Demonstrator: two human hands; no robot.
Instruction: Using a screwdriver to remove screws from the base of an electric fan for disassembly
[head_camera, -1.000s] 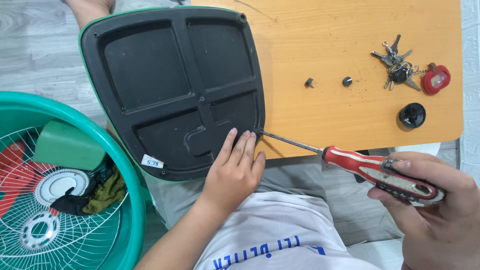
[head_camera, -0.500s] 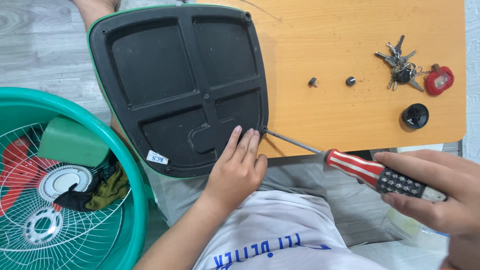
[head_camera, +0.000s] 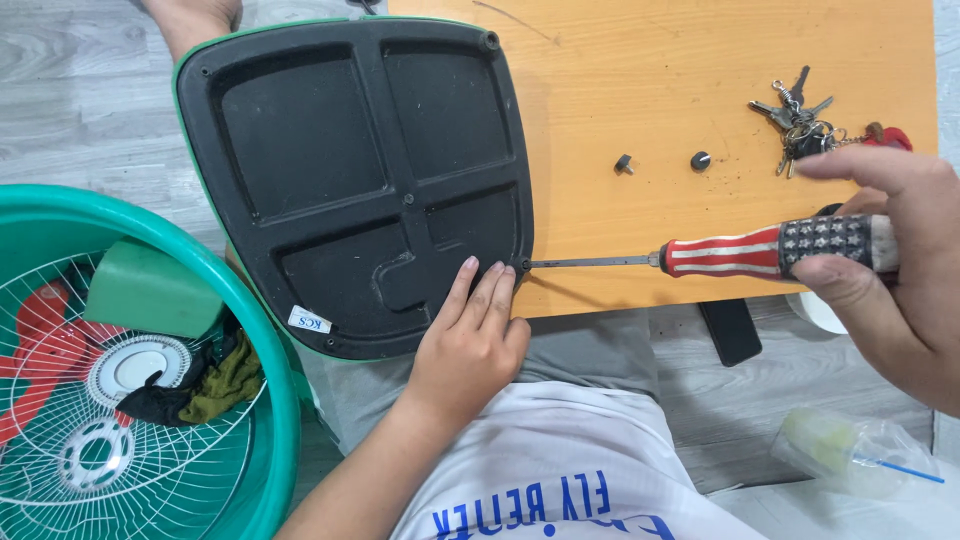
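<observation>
Head view: a black, ribbed, rounded plastic base plate (head_camera: 350, 180) with a green rim is seen lying partly on the orange wooden surface (head_camera: 700, 100) and partly over the person's lap, and it is pressed flat near its lower right edge by the left hand (head_camera: 465, 345), whose fingers (head_camera: 490, 290) are laid out straight, holding nothing. A screwdriver with a red, white and dark patterned handle (head_camera: 770, 248) is gripped in the right hand (head_camera: 890, 270), fingers closed around the handle, its tip set at a hole on the plate's right edge, just beside the left fingertips. A slip of the tip is judged likely to strike those fingertips, since they rest so close. Two small dark screws (head_camera: 660, 161) lying loose on the surface could be knocked off.
</observation>
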